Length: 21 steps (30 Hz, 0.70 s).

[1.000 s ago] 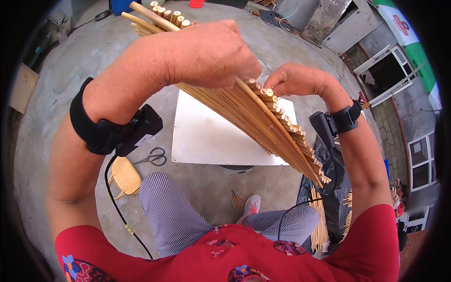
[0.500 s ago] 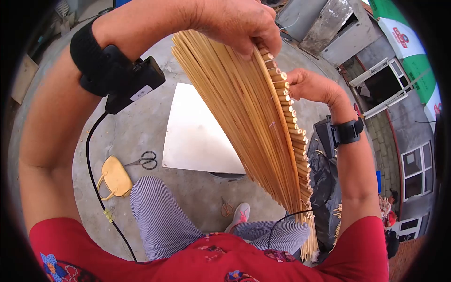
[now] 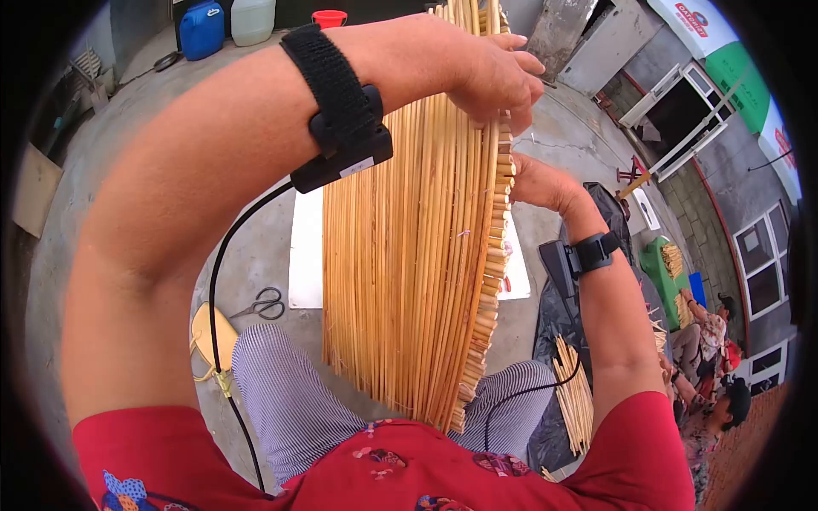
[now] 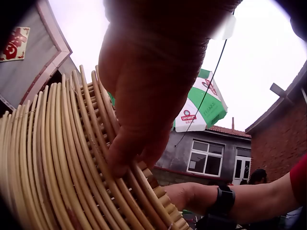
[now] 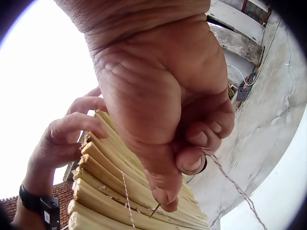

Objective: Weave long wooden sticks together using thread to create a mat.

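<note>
Concrete yard underfoot; the mat (image 3: 409,272) stands upright over the lap, already broad and seemingly stitched along its cut ends. Left hand (image 3: 498,77) grips its top edge, and right hand (image 3: 545,183) pinches thread (image 5: 230,180) beside those ends. Loose stalks (image 3: 575,396) suggest more joining remains.

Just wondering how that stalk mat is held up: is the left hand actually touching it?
Touching. In the left wrist view the left hand curls its fingers over the edge of the stalk mat, with no gap.
</note>
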Motion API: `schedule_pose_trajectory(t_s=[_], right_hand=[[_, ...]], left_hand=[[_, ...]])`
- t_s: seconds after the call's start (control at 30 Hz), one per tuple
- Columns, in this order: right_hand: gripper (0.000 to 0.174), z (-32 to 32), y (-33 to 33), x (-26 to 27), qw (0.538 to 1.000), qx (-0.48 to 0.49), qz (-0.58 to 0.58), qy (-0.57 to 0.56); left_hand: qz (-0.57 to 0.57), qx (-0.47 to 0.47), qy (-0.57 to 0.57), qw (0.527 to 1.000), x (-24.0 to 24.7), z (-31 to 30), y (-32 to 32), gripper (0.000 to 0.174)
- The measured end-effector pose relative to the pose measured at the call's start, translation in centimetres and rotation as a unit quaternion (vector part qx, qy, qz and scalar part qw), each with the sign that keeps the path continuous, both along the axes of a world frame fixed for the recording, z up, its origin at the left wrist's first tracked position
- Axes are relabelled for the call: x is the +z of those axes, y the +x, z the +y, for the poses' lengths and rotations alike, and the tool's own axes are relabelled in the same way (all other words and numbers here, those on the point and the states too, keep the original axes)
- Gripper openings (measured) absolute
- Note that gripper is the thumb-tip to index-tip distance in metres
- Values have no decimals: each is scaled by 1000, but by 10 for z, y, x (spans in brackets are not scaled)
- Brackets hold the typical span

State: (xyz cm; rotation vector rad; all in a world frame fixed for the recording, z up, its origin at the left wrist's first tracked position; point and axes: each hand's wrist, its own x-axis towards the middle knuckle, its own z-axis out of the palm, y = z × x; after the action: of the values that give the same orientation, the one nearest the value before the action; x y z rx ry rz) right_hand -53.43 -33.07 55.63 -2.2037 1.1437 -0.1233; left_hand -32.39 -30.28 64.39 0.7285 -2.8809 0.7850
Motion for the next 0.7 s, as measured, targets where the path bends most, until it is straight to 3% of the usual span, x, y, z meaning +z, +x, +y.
schedule_pose_trajectory(t_s=[0.1,0.13,0.27,0.47,0.7], right_hand=[[11,0,-25,-28,999,-42,15,0],[10,5,-33,-34,994,-71,-58,52],[12,-3,-72,-73,979,-136,-124,88],[9,1,-88,-98,970,-155,-163,93],[11,3,-79,-78,983,-102,-135,68]], left_hand=[[8,-39,-3,999,-20,-15,-21,24],[11,-38,1,999,-25,-18,-33,22],[-2,-39,-18,999,-46,-35,-73,18],[-26,-27,-37,999,-61,-42,-92,19],[10,-25,-59,998,-53,-27,-74,20]])
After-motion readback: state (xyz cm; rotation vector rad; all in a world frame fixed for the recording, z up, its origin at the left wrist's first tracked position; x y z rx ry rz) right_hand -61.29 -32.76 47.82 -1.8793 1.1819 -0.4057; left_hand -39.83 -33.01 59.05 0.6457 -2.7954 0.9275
